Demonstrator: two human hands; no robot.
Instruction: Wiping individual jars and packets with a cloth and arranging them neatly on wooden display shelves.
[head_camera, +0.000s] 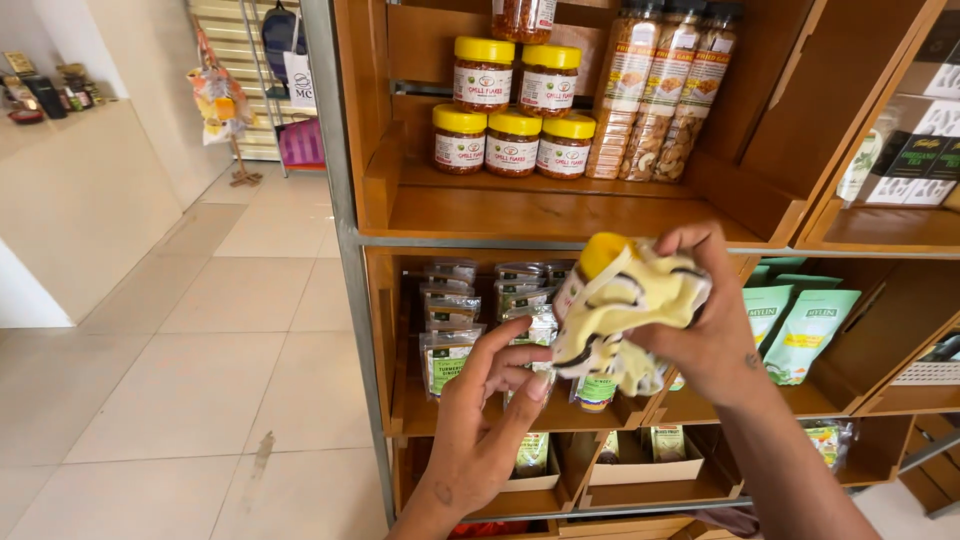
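Left hand (480, 420) nearest: fingers loosely spread, holding nothing, tips just under the jar. Right hand (715, 330) closed on a pale yellow cloth (640, 300) wrapped round a yellow-lidded jar (597, 262), held before the wooden shelf (560, 215). Advise steadying the jar's base with the free hand while wiping. Beyond: stacked jars (512, 140) and packets (450, 355).

Yellow-lidded jar (600, 262) tilted, held in front of the shelves, half wrapped in a pale yellow cloth (640, 300)
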